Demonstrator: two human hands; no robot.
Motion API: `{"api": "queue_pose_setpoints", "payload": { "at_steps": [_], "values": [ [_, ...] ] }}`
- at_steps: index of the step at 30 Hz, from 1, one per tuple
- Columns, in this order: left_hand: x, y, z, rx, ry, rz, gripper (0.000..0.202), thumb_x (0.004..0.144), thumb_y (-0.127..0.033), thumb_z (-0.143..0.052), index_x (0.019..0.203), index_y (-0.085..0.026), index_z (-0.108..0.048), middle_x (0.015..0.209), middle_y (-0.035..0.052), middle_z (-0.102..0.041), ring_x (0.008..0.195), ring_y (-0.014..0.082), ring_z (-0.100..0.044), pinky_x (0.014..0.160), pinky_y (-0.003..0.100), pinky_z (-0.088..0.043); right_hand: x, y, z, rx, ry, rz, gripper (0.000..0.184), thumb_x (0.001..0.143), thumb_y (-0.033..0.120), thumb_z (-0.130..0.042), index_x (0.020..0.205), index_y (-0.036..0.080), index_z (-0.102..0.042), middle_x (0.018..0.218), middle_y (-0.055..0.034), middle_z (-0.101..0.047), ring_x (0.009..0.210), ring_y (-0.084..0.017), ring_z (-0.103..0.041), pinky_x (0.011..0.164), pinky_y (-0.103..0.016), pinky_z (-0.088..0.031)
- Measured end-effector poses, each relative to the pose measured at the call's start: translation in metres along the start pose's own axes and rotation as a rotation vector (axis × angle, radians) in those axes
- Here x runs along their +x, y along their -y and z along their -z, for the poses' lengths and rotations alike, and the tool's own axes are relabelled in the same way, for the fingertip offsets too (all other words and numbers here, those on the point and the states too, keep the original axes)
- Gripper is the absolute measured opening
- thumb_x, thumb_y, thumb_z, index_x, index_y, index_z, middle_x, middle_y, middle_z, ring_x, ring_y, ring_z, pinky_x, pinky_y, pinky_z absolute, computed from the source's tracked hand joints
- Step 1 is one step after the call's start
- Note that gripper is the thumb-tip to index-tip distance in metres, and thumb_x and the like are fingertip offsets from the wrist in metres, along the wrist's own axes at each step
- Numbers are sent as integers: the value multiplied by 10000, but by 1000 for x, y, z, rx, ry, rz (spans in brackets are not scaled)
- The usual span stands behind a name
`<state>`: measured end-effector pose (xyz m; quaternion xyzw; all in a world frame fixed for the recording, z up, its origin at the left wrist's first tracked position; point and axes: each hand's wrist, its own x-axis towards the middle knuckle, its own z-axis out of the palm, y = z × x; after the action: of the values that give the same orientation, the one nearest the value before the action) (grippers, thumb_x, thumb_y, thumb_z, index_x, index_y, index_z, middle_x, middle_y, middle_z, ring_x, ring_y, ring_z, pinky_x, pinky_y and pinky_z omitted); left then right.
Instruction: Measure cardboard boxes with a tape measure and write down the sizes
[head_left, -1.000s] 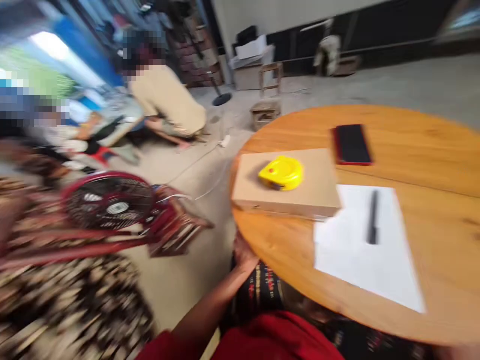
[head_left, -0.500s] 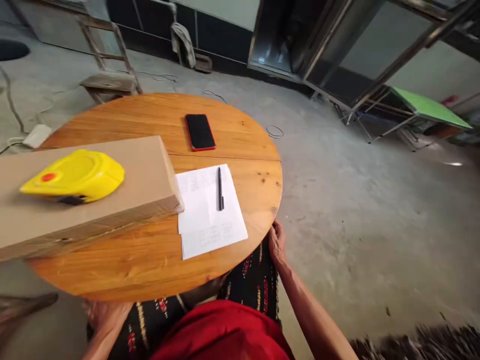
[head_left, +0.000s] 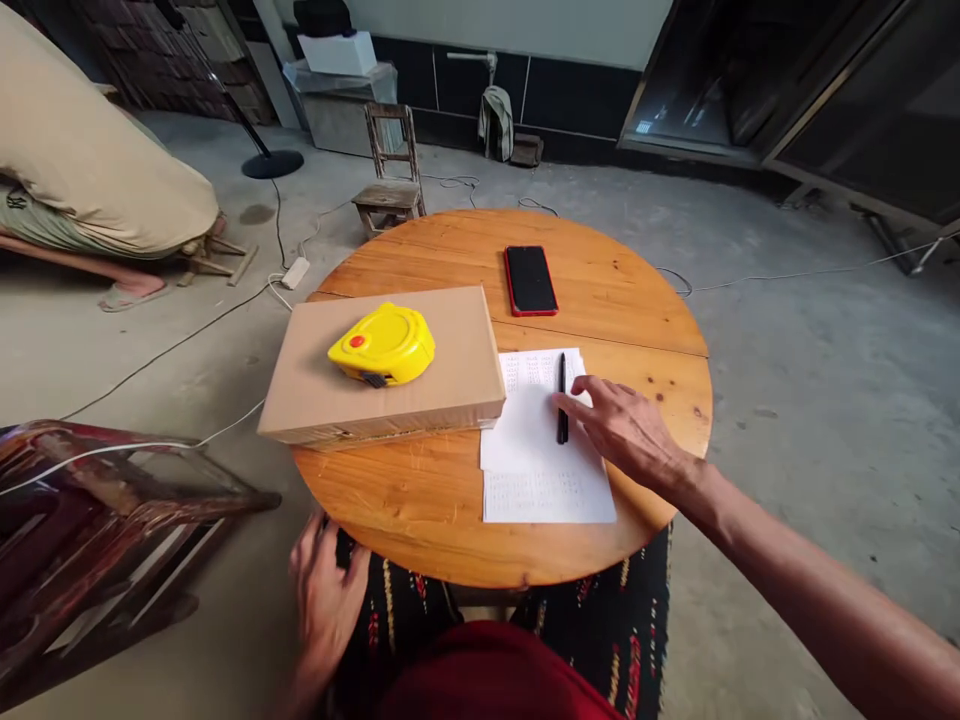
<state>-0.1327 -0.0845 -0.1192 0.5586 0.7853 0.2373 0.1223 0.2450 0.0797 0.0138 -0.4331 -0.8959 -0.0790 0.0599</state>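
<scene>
My right hand (head_left: 626,425) hangs over the printed sheets (head_left: 536,495), its thumb tip at the black pen (head_left: 562,425) and its fingers apart. Whether the thumb touches the pen, I cannot tell. The pen lies on the paper, pointing away from me. My left hand (head_left: 326,585) rests at my left thigh below the table's near edge, fingers spread and holding nothing. Left of the paper, a yellow tape measure (head_left: 394,345) lies on a brown cardboard box (head_left: 450,400). Farther back is a black phone (head_left: 531,280) with a red edge.
The round wooden table (head_left: 420,500) bears these things. A wooden chair (head_left: 112,510) stands close at the left, a small chair (head_left: 390,190) behind the table. A person's draped legs (head_left: 112,190) are at far left. Cables and a white power strip (head_left: 296,273) lie on the floor.
My right hand has risen from beside the table's edge to the pen. The view has swung left, bringing the whole box, the wooden chair and the other person into sight.
</scene>
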Motion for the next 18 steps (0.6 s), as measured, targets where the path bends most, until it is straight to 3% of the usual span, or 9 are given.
{"api": "queue_pose_setpoints", "payload": {
  "at_steps": [1, 4, 8, 10, 13, 15, 18],
  "values": [
    [-13, -4, 9, -16, -116, -82, 353, 925, -324, -536, 1262, -222, -563, 1316, 134, -546, 1271, 367, -481, 1070, 607, -365, 9, -3, -3, -71, 56, 83, 382, 872, 20, -445, 1129, 223, -642, 1075, -107, -650, 770, -194, -586, 620, -312, -409],
    [-40, -30, 39, -75, -243, -312, 391, 867, -187, -628, 1250, -254, -594, 1229, 110, -602, 1148, 322, -579, 1025, 537, -426, 18, -8, -6, -139, 94, 214, 272, 893, 41, -456, 1016, 188, -650, 1078, -119, -648, 772, -204, -567, 659, -330, -395],
    [-31, -95, 65, -266, -236, -550, 420, 845, -19, -587, 1210, -223, -624, 1104, 81, -647, 1051, 245, -627, 937, 404, -499, 4, -15, 4, -116, -55, 228, 218, 939, 86, -434, 957, 174, -633, 1124, -122, -669, 715, -188, -579, 647, -337, -403],
    [-16, -130, 64, -336, -143, -665, 406, 860, -18, -564, 1223, -192, -613, 1146, 89, -640, 1083, 223, -618, 951, 362, -502, -14, -15, 19, 5, -220, 77, 165, 944, 127, -475, 1007, 186, -615, 1132, -111, -681, 782, -197, -621, 674, -333, -430],
    [7, -171, 53, -418, 61, -770, 334, 897, -79, -545, 1209, -180, -609, 1224, 96, -621, 1117, 190, -612, 964, 305, -509, -47, -6, 45, 361, -436, -395, 83, 938, 221, -536, 984, 220, -605, 984, -54, -715, 819, -191, -645, 675, -306, -453],
    [21, -188, 42, -494, 139, -780, 291, 916, -119, -534, 1189, -183, -612, 1241, 94, -624, 1125, 176, -617, 967, 287, -515, -65, 5, 56, 640, -387, -653, 115, 940, 299, -533, 885, 233, -610, 844, -16, -705, 755, -181, -631, 648, -299, -449],
    [38, -198, 30, -542, 159, -742, 288, 932, -180, -542, 1212, -185, -605, 1298, 99, -613, 1183, 185, -598, 1012, 306, -495, -73, 24, 52, 1077, -168, -772, 202, 917, 380, -534, 822, 225, -622, 880, -21, -714, 838, -204, -638, 718, -330, -469]
  ]
}}
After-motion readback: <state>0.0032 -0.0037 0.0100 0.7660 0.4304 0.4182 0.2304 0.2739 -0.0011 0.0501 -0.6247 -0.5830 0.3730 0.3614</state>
